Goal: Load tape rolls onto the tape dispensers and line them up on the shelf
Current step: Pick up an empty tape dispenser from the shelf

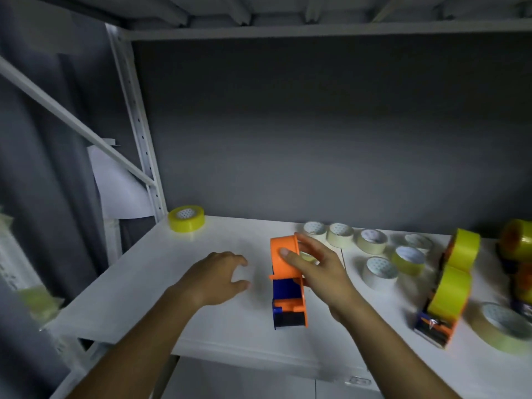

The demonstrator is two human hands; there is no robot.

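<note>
So the orange-and-blue tape dispenser [288,280] sits near the front-middle of the white shelf [178,283], long axis running front to back, cutter end toward the person. The right hand [316,269] grips its round orange housing, thumb on the left face and fingers wrapped over the right. The left hand [218,276] hovers just left of it, fingers loosely curled, holding nothing. Spare tape rolls [371,240] sit farther back on the right, and one yellow roll [186,218] sits back-left. My guess: the right hand does the positioning.

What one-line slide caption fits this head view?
Right hand grips an orange tape dispenser on the white shelf; left hand hovers open beside it, loose tape rolls behind.
</note>
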